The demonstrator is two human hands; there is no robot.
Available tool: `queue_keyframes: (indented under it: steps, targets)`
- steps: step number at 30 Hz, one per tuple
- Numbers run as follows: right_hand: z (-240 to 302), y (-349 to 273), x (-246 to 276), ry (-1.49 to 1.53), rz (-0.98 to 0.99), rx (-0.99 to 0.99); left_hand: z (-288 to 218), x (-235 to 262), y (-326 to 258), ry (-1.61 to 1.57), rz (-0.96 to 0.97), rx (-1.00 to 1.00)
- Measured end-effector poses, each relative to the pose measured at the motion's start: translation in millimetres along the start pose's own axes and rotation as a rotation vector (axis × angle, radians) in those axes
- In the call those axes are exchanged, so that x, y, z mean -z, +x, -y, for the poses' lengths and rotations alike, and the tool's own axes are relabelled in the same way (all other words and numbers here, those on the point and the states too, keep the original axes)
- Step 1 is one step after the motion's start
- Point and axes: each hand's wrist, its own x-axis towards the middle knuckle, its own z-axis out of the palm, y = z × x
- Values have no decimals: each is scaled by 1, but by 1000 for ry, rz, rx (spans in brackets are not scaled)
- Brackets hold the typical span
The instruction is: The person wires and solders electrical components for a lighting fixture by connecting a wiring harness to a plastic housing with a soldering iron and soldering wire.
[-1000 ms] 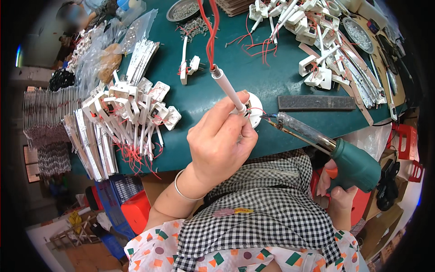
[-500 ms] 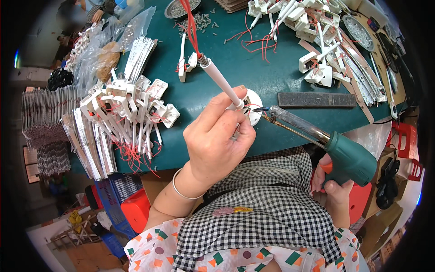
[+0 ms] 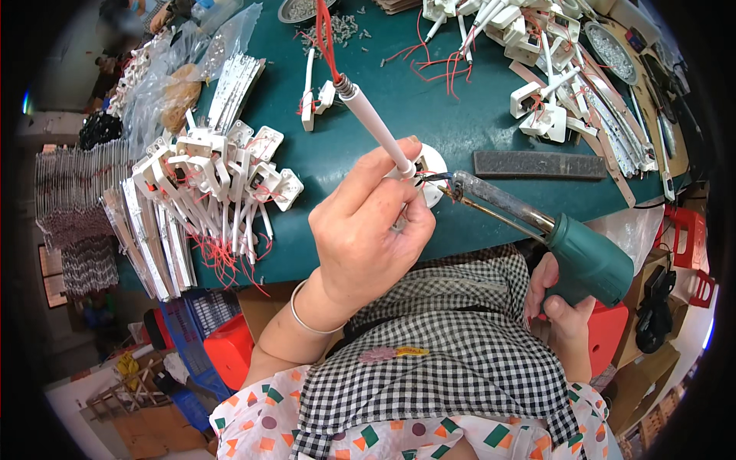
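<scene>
Closed around a slim white tube [image 3: 377, 126], my left hand [image 3: 369, 226] holds it tilted over the table's front part. Red wires [image 3: 325, 42] rise from a metal spring at the tube's far end. At its near end is a round white base [image 3: 435, 162], partly hidden by my fingers. My right hand [image 3: 566, 316] grips a green soldering gun [image 3: 589, 259] by its handle. The gun's thin tip reaches the opening of the base close to my left fingertips; whether it touches a wire there is too small to tell.
White housings with red wires [image 3: 222, 169] pile up at left; similar parts [image 3: 540, 38] lie at back right. A dark grey bar [image 3: 539, 165] rests beyond the gun. Metal strips [image 3: 157, 253], a screw dish [image 3: 611, 54], and another dish [image 3: 303, 9] stand around the green table [image 3: 322, 146].
The soldering gun has shifted slightly left, its tip farther into the base's opening. The orange trigger, visible before, is now hidden by my right hand. My left hand keeps its hold.
</scene>
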Motion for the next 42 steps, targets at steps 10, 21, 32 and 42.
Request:
queue_keyframes:
  steps: [10,21,32,42]
  targets:
    - [12,-9,-1,1,-89,-74,0,2,1,-5,8,5]
    - [-1,-1,-2,-1,-6,-9,-5,5,0,5,75,96]
    - [6,-3,-12,-33,-164,-129,-4,5,-1,-3,71,108]
    - [4,-7,-10,-107,-132,-52,-2,4,-1,-15,64,90]
